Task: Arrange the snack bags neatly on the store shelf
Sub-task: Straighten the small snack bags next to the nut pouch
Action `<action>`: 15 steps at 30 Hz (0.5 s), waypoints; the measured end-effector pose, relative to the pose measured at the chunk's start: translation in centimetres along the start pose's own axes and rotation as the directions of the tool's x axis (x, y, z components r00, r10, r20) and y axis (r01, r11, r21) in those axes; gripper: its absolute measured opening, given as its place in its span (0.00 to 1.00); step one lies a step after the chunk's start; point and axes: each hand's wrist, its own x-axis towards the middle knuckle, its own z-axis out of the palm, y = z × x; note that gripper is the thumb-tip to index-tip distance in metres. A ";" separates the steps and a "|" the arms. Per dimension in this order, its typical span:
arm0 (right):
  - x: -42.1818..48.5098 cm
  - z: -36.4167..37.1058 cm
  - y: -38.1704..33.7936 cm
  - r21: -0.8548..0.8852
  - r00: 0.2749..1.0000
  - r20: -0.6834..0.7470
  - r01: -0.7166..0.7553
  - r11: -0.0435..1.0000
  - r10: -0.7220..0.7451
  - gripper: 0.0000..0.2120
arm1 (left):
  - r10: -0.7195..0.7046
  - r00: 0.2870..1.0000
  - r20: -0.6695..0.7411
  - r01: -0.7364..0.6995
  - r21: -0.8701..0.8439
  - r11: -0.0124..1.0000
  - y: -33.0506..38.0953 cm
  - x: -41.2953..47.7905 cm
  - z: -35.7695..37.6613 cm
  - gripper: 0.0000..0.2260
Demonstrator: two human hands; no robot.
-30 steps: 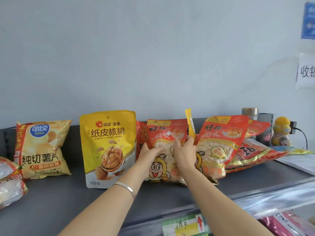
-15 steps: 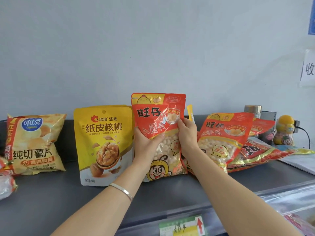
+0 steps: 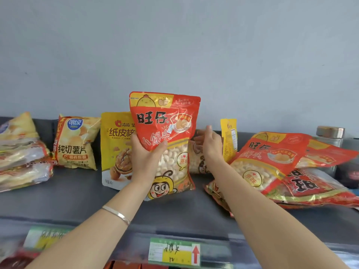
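Head view: left hand (image 3: 145, 159) grips a red snack bag (image 3: 165, 131) by its left edge, thumb across the front and fingers behind. The bag is upright at mid-shelf, overlapping the yellow walnut bag (image 3: 115, 150); whether its bottom edge touches the grey shelf (image 3: 77, 200) is unclear. Silver bracelet (image 3: 116, 214) on the left wrist. Right hand (image 3: 211, 145) is open with relaxed fingers, just right of the held bag, in front of a partly hidden red bag (image 3: 195, 162); contact unclear. Slim yellow packet (image 3: 229, 138) stands beside it. Another red bag (image 3: 268, 158) leans on a pile at right. Chip bag (image 3: 75, 142) at left.
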 end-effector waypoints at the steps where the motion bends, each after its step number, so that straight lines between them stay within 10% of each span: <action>1: 0.6 0.0 0.6 -0.183 0.999 0.038 0.019 0.983 -0.013 0.20 | 0.010 0.999 -0.034 -0.009 0.026 1.000 0.0 -0.2 0.0 0.22; 6: 2.9 -0.4 2.3 -0.693 0.965 0.254 0.232 0.683 -0.070 0.22 | 0.007 0.988 -0.153 0.007 0.090 0.996 -0.6 -0.7 0.7 0.22; 15: 5.0 0.1 2.6 -0.890 0.911 0.405 0.374 0.260 0.078 0.20 | 0.012 0.986 -0.166 0.002 0.086 0.996 -1.6 -0.5 2.5 0.20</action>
